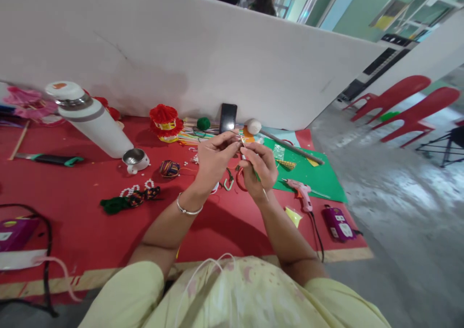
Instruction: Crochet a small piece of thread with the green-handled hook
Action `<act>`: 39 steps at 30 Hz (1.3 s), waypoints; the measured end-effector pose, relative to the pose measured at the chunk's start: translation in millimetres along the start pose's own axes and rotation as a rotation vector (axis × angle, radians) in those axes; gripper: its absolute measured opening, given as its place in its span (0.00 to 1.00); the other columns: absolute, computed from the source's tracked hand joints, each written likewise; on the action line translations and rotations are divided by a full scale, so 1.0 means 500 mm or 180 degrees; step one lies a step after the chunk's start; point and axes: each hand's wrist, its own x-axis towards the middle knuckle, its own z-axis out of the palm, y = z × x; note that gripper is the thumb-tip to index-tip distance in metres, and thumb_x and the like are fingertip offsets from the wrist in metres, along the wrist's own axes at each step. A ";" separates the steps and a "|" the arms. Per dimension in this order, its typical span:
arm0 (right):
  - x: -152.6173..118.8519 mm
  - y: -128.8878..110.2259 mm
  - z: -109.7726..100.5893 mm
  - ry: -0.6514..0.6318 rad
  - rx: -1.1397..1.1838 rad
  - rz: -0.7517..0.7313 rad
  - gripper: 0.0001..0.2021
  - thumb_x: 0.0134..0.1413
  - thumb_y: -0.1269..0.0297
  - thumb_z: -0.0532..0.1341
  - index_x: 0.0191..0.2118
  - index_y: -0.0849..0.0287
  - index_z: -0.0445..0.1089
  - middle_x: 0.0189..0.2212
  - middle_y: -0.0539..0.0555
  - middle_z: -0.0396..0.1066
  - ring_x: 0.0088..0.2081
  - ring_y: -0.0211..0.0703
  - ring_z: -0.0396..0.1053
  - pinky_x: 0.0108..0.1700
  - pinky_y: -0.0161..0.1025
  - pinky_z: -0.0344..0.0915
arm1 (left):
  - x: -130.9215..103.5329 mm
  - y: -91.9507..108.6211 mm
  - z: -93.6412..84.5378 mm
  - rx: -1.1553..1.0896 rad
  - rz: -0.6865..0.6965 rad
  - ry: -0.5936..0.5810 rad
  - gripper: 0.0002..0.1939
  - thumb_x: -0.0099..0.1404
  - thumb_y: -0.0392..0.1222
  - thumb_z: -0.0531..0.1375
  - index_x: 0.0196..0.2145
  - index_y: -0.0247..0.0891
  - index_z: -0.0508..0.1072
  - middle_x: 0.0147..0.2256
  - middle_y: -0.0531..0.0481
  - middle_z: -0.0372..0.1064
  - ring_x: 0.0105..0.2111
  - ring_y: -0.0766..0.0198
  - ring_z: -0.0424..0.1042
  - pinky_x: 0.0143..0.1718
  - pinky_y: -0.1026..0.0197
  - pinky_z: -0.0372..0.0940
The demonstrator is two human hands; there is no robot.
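Observation:
My right hand (260,171) is closed around a thin crochet hook (266,194) with a green part on its handle; its back end sticks out below my palm. Fingers of my left hand (213,159) pinch a small bit of yarn at the hook's tip, mostly hidden by the fingertips. Left of that hand lies a multicoloured yarn ball (169,168), a strand trailing from it toward my hands. Under and between the hands are a pale green clip-like piece (228,184) and a red ring-like handle (240,179).
A white flask (96,125) stands left beside a metal-lined cup (135,160). Beaded dark yarn (132,197) lies nearer me. A phone (228,118) leans on the white partition (224,62). To the right are a pink glue gun (302,192), a green sheet (331,185) and a purple box (338,223).

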 end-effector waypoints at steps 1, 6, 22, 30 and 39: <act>-0.004 0.004 0.003 0.0018 -0.0058 -0.0095 0.19 0.68 0.59 0.66 0.62 0.38 0.76 0.54 0.54 0.79 0.54 0.51 0.79 0.56 0.53 0.79 | 0.000 0.005 -0.001 -0.0144 -0.0144 -0.0048 0.12 0.52 0.38 0.75 0.36 0.40 0.87 0.32 0.53 0.79 0.30 0.68 0.74 0.33 0.64 0.70; -0.001 0.032 0.000 -0.0106 0.0229 -0.0036 0.15 0.68 0.52 0.65 0.58 0.38 0.79 0.53 0.53 0.81 0.54 0.52 0.80 0.57 0.56 0.79 | 0.016 0.040 -0.022 -0.0635 -0.1060 -0.0460 0.14 0.46 0.36 0.78 0.33 0.35 0.85 0.28 0.50 0.79 0.25 0.69 0.74 0.28 0.66 0.67; 0.111 0.051 -0.138 -0.1901 0.1152 0.0060 0.14 0.69 0.59 0.66 0.57 0.43 0.80 0.56 0.54 0.82 0.55 0.48 0.82 0.57 0.49 0.81 | 0.036 0.046 -0.050 -0.0137 -0.1435 -0.0965 0.11 0.42 0.34 0.75 0.28 0.35 0.84 0.23 0.50 0.77 0.20 0.68 0.71 0.21 0.65 0.63; 0.134 0.037 -0.153 -0.2207 0.1077 0.0094 0.11 0.69 0.58 0.66 0.52 0.47 0.82 0.53 0.56 0.84 0.55 0.47 0.83 0.57 0.46 0.80 | 0.030 0.053 -0.047 0.0098 -0.1292 -0.1088 0.09 0.42 0.33 0.71 0.27 0.34 0.84 0.25 0.47 0.78 0.20 0.68 0.69 0.22 0.65 0.64; 0.165 0.020 -0.162 -0.2519 0.1132 -0.0009 0.11 0.69 0.59 0.66 0.52 0.51 0.83 0.51 0.58 0.85 0.51 0.45 0.84 0.54 0.43 0.81 | 0.032 0.052 -0.062 0.0304 -0.1139 -0.1523 0.08 0.44 0.33 0.69 0.26 0.36 0.86 0.24 0.49 0.77 0.21 0.68 0.69 0.24 0.64 0.64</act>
